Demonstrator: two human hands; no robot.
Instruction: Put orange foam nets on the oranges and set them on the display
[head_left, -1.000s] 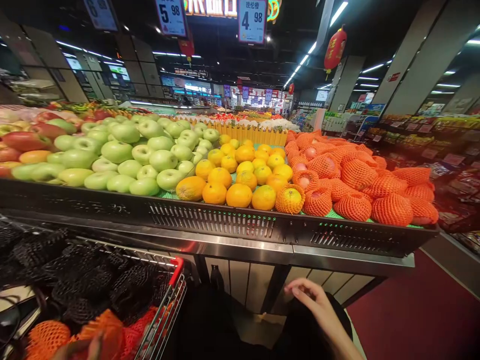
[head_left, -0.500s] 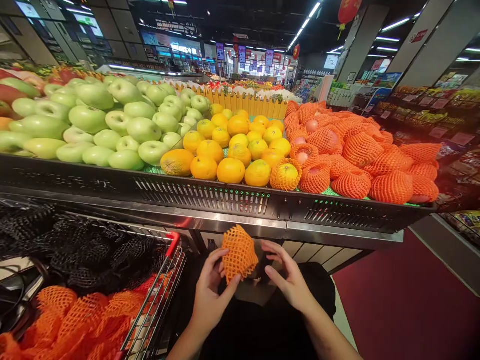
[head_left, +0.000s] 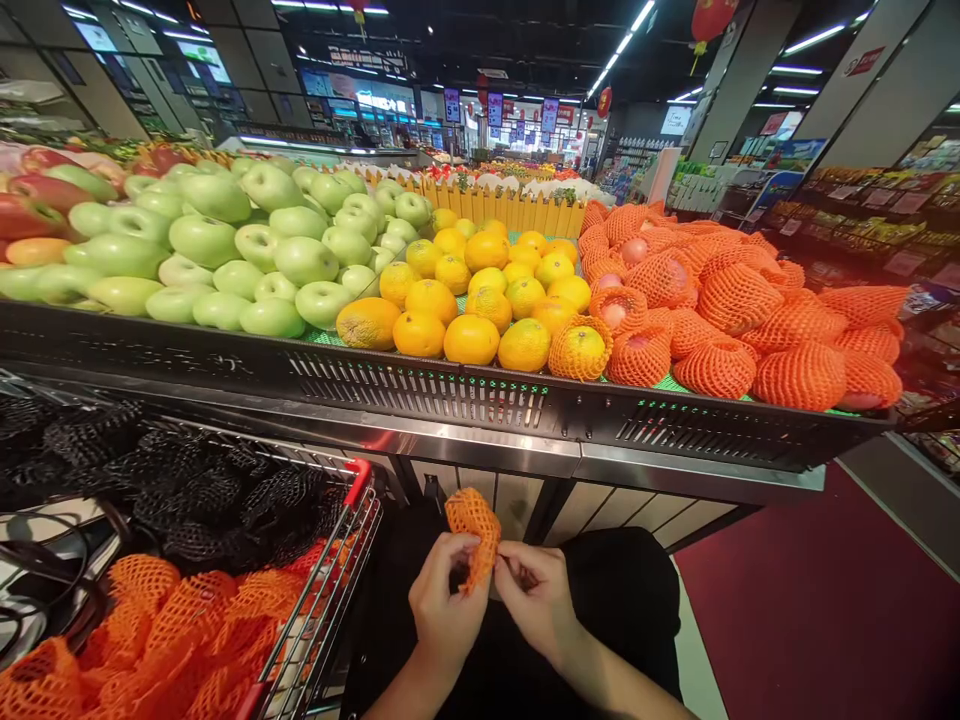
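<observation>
An orange foam fruit net [head_left: 474, 520] is held up in front of my lap, below the display's metal edge. My left hand [head_left: 448, 605] is closed around its lower left side. At its right edge, the fingers of my right hand [head_left: 541, 600] are pinched together on the foam. The net looks flattened and folded, and no fruit shows inside it. Above, on the display, lie several oranges [head_left: 471, 340], one of them in an orange net [head_left: 580, 348] at the front.
Green apples [head_left: 217, 250] fill the display's left, and fruit in red-orange nets [head_left: 731, 290] its right. A black slotted rim [head_left: 420, 385] runs along the front. At lower left stands a wire cart [head_left: 330, 590] with black nets [head_left: 225, 490] and orange nets [head_left: 165, 640].
My right hand has moved left and now pinches the net's right edge. The net has narrowed from a spread, open shape and sits slightly lower. The view has shifted slightly.
</observation>
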